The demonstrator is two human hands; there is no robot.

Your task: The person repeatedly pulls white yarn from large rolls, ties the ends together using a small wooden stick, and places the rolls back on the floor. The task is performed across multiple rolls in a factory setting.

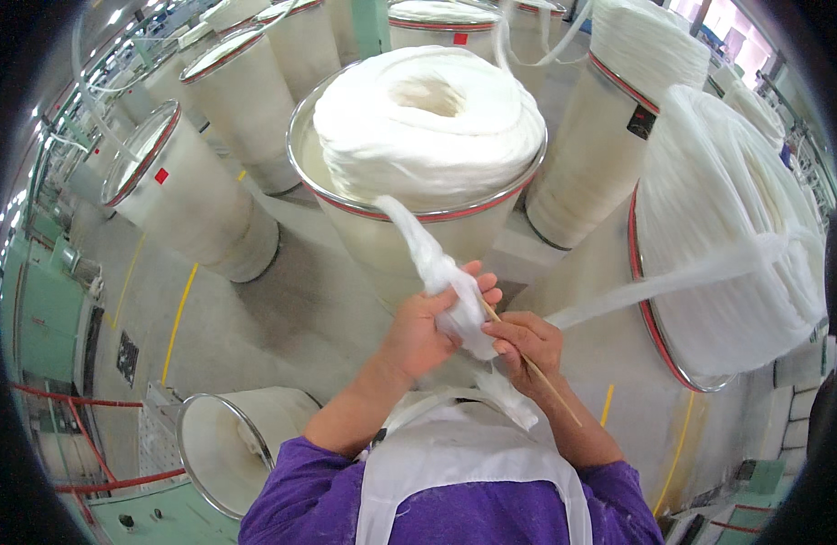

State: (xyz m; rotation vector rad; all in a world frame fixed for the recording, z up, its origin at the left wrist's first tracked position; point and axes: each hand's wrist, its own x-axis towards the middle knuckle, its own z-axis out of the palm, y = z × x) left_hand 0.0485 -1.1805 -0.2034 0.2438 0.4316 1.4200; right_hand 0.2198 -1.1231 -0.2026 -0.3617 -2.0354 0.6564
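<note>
My left hand (417,334) is palm up, its fingers curled round a white cotton sliver (420,243) that comes over the rim of the can in front of me. The sliver is spread wide across the palm and fingers. Pinched in my right hand (532,343) is a thin wooden stick (553,396), its upper end against the sliver beside my left fingers. A second sliver (637,289) stretches from the right-hand can to behind my right hand; whether that hand grips it too is hidden. A loose fluffy end (508,400) hangs below my hands, over the apron.
A tall can (355,218) with a coiled ring of sliver (428,136) stands ahead. To the right a heaped can (650,300) leans in view. Several more cans (200,209) stand left and behind. An open can (228,454) sits low left near red rails (119,486).
</note>
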